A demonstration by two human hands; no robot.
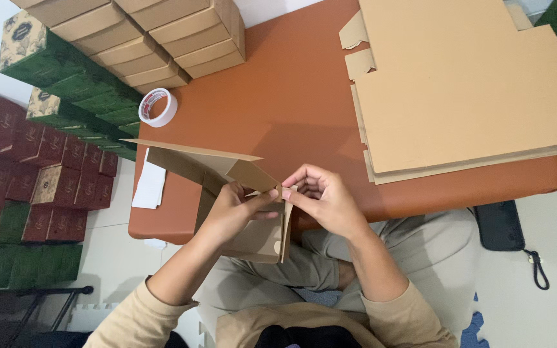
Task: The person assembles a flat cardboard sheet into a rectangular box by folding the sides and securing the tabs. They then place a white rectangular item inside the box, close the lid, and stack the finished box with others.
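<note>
Cardboard, brown and half-folded, the small box sits at the near edge of the orange counter, over the person's lap. Left hand has its grip closed on a side wall, while right hand pinches a flap at the upper corner. Folding cleanly probably means pressing along the crease and keeping the walls square. Flat cardboard sheets lie stacked to the right, a tape roll to the left.

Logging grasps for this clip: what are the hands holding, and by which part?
Both hands, left hand and right hand, hold a half-folded brown cardboard box, pinching a side flap at its upper edge.
</note>
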